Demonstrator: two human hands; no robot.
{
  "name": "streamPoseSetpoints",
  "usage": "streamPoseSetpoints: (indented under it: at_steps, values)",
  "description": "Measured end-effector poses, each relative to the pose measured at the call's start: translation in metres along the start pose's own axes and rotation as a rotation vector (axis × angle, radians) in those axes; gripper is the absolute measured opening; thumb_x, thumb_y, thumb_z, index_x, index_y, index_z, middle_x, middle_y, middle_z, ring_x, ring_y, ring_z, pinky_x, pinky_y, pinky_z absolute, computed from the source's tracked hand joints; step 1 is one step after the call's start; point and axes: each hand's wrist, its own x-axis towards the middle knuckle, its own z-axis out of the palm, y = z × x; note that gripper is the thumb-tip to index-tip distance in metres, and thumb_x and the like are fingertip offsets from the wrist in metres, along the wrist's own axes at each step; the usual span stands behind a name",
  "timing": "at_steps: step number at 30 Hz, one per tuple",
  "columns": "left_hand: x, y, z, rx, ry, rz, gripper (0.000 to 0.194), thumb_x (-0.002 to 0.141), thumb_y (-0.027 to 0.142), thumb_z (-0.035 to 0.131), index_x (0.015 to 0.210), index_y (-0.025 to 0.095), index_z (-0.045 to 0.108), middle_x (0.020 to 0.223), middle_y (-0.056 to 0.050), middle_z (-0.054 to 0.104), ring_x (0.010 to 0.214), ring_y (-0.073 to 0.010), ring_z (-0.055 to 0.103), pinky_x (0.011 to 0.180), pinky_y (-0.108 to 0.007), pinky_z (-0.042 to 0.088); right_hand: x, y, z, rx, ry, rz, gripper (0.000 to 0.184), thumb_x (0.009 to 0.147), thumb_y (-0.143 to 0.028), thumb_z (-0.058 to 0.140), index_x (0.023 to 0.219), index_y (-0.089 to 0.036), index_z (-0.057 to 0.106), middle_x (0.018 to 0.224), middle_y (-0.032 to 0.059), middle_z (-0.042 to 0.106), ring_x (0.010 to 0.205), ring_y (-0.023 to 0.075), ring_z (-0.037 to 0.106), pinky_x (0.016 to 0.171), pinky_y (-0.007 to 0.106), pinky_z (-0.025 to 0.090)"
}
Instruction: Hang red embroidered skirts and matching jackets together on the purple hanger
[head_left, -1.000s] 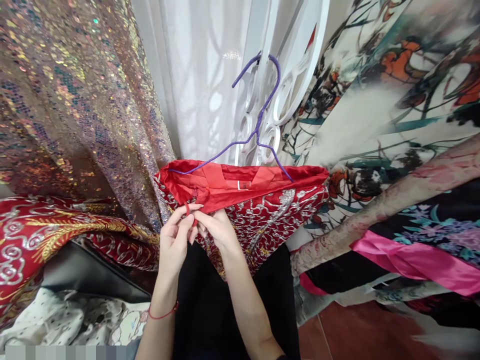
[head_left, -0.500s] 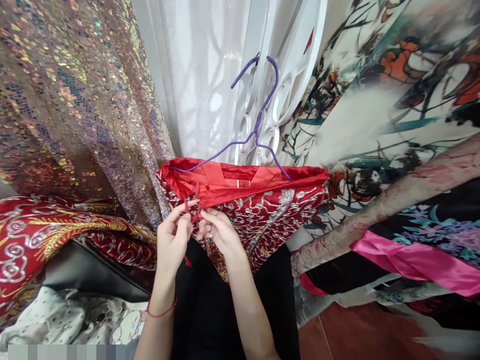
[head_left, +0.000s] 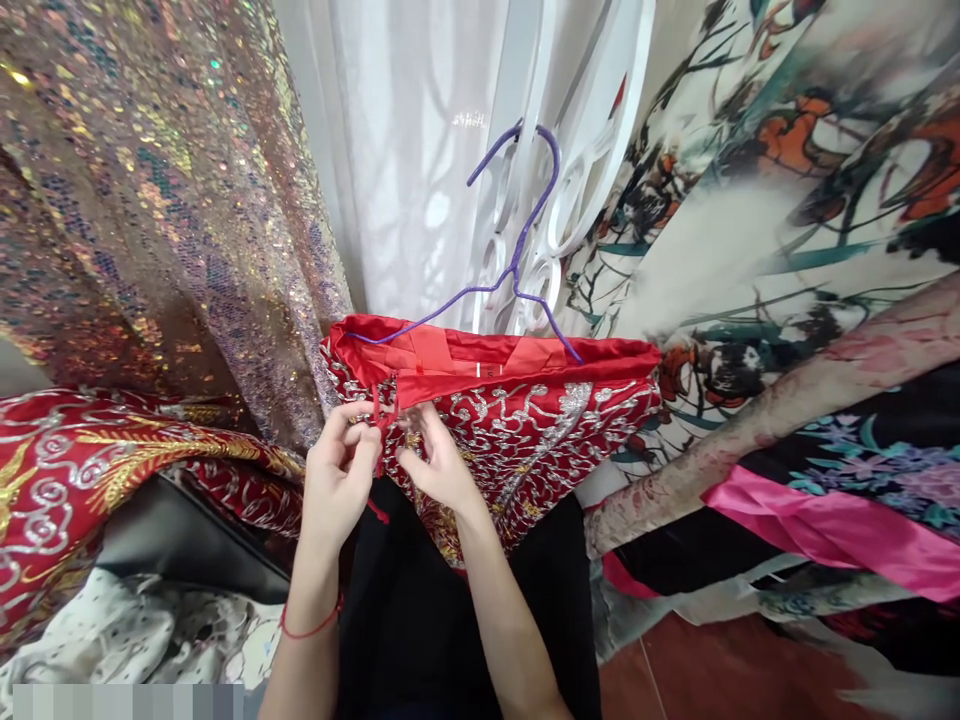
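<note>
A red skirt (head_left: 540, 440) with silver and gold embroidery hangs by its red satin waistband (head_left: 600, 362) from a purple wire hanger (head_left: 516, 262). A small label (head_left: 489, 370) shows inside the waistband. At the opening on the left, a thin red cord (head_left: 379, 515) dangles below the fingers. My left hand (head_left: 339, 475) is closed on this cord, its fingers bent. From the other side my right hand (head_left: 442, 470) reaches in, fingers curled at the cord beside the waistband edge; its fingertips are partly hidden.
The hanger hooks over white openwork metal (head_left: 559, 200) before a white curtain (head_left: 405, 150). Sequined fabric (head_left: 172, 200) hangs at left, above red embroidered cloth (head_left: 135, 455). Floral fabric (head_left: 720, 220) and a padded armrest (head_left: 675, 460) are at right. Black-clothed legs (head_left: 420, 630) lie below.
The cord has been worked into a different shape between my hands, and its loose end now hangs down. My left hand has shifted slightly left and down; my right-hand fingers have spread somewhat.
</note>
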Motion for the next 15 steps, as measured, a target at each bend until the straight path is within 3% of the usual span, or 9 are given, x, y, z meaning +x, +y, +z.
streamPoseSetpoints:
  at_steps: [2,4,7,10,15]
  values:
    - [0.002,0.003,0.0,0.057,-0.001,0.043,0.024,0.084,0.034,0.07,0.103,0.02,0.066,0.065,0.003,0.053,0.052,-0.0072,0.041,0.052,-0.017,0.036,0.008,-0.003,0.007,0.255,-0.005,-0.051,0.044,0.075,-0.025,0.06,0.118,-0.026,0.06,0.115,0.0051,0.065,0.115,0.0205,0.059,0.109,0.036,0.043]
    - [0.005,0.007,-0.001,0.094,-0.014,0.082,0.023,0.084,0.033,0.07,0.102,0.02,0.066,0.062,0.004,0.051,0.051,-0.0073,0.04,0.052,-0.017,0.035,0.014,-0.007,0.009,0.351,0.005,0.018,0.032,0.077,-0.031,0.059,0.109,-0.026,0.063,0.101,0.0024,0.065,0.096,0.0187,0.06,0.096,0.033,0.049]
    - [0.015,0.013,-0.002,0.128,-0.049,0.14,0.028,0.083,0.032,0.072,0.107,0.019,0.066,0.059,0.005,0.051,0.052,-0.0084,0.044,0.054,-0.018,0.036,0.018,-0.018,0.0,0.234,0.003,0.116,0.017,0.086,-0.039,0.057,0.091,-0.024,0.063,0.079,-0.0014,0.056,0.068,0.0135,0.048,0.067,0.026,0.044]
    - [0.032,0.013,-0.004,0.178,-0.042,0.248,0.025,0.086,0.031,0.07,0.105,0.018,0.062,0.065,0.002,0.061,0.058,-0.0102,0.054,0.059,-0.019,0.041,0.019,-0.029,-0.016,0.025,-0.022,0.067,0.027,0.09,-0.044,0.06,0.077,-0.021,0.058,0.065,-0.0049,0.041,0.058,0.0103,0.034,0.056,0.025,0.031]
    - [0.054,0.003,-0.008,0.21,0.206,0.417,0.013,0.095,0.03,0.058,0.102,0.02,0.056,0.074,0.001,0.066,0.056,-0.0084,0.053,0.057,-0.019,0.039,0.022,-0.042,-0.037,-0.155,0.362,-0.087,0.023,0.094,-0.041,0.057,0.083,-0.021,0.058,0.066,-0.0052,0.039,0.058,0.0097,0.033,0.054,0.025,0.027]
